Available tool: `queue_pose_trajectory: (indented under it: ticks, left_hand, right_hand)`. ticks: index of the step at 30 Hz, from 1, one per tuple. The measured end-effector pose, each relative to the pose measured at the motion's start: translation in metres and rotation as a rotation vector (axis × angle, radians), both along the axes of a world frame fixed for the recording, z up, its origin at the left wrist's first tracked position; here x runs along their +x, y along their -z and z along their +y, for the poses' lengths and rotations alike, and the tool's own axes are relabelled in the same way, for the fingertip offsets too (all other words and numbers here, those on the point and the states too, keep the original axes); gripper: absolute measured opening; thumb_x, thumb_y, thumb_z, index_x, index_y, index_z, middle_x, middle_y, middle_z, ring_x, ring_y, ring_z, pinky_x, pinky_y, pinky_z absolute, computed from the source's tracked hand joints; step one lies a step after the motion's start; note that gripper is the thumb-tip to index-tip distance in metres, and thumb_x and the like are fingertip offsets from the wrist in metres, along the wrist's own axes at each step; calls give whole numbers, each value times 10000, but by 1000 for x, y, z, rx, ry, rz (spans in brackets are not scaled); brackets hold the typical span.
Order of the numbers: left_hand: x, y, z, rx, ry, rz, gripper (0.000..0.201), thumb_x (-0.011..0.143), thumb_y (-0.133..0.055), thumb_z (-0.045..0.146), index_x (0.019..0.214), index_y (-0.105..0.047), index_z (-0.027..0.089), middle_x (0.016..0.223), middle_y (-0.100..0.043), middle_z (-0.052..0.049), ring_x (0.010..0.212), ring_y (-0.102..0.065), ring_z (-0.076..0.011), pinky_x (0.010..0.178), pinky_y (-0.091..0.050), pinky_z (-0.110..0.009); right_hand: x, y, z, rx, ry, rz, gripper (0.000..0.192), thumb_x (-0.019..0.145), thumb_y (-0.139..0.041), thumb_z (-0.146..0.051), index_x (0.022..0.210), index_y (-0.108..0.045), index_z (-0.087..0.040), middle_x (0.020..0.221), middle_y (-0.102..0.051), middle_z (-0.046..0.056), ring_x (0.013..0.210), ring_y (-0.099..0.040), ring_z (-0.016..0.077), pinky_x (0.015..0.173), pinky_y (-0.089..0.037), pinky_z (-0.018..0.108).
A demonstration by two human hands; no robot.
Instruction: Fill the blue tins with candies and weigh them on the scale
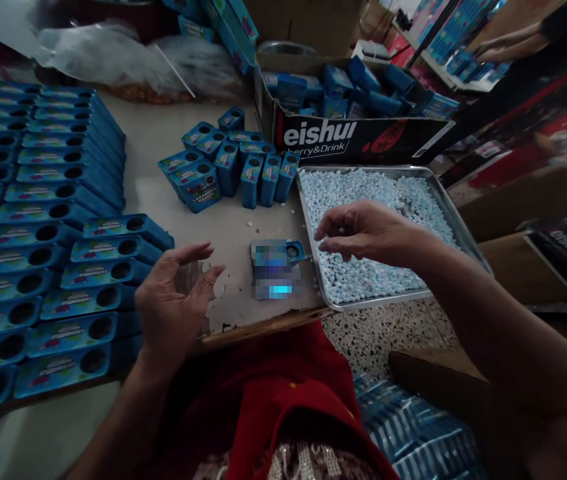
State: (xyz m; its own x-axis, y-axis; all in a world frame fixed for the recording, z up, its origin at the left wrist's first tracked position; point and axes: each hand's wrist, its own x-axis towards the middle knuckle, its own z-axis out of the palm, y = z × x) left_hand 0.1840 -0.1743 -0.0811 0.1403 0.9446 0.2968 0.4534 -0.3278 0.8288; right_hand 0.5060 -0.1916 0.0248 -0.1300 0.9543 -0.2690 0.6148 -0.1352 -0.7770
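My left hand [170, 293] is at the table's front edge, left of a small device that looks like a scale [279, 289] with a lit display. Its thumb and fingers are apart with nothing visible between them. A blue box with a round hole [296, 252] lies on the device, partly blurred out. My right hand [358, 230] hovers over a metal tray [336, 307] of small pale candies [378, 280]. Its fingers are bent, with a gap to the thumb; a few candies show in that gap, whether held or behind I cannot tell.
Rows of blue boxes [48, 250] fill the left side. Several more boxes [228, 160] stand behind the device. A black carton [358, 137] of blue boxes is at the back, near a plastic bag [113, 60]. Another person's hands [508, 47] are at the upper right.
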Motion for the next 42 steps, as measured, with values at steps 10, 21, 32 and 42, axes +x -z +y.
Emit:
queue_pose_trajectory:
  ticks: [10, 21, 32, 42]
  left_hand:
    - [-7, -28, -11, 175, -99, 147, 339, 912, -765, 304, 1241, -686, 320, 1159, -749, -1, 1127, -716, -250, 1050, -596, -510]
    - [17, -24, -8, 208, 27, 223, 547, 849, -830, 347, 1341, -600, 279, 1304, -681, -64, 1233, -657, -291, 1105, -547, -497]
    - [56, -12, -4, 85, 151, 231, 580, 827, -830, 310, 1349, -592, 229, 1313, -682, -84, 1234, -655, -296, 1081, -542, -472]
    - [50, -18, 2, 99, 145, 293, 601, 823, -823, 310, 1372, -583, 255, 1323, -682, -79, 1251, -640, -292, 1111, -514, -469]
  right_hand:
    - [-17, -3, 11, 120, -123, -147, 158, 801, -664, -197, 904, -780, -169, 714, -677, 0, 641, -579, 137, 613, -416, 279]
    - [-4, 7, 3, 219, -65, -83, 110, 827, -709, -223, 893, -783, -175, 725, -674, 9, 665, -598, 147, 612, -456, 287]
    - [-18, 22, -4, 214, -37, 31, 166, 890, -737, -274, 984, -834, -178, 739, -720, 15, 652, -623, 134, 629, -480, 286]
    - [35, 34, -10, 200, 96, -263, 201, 887, -763, -325, 1038, -834, -213, 879, -780, 73, 809, -706, 235, 810, -553, 429]
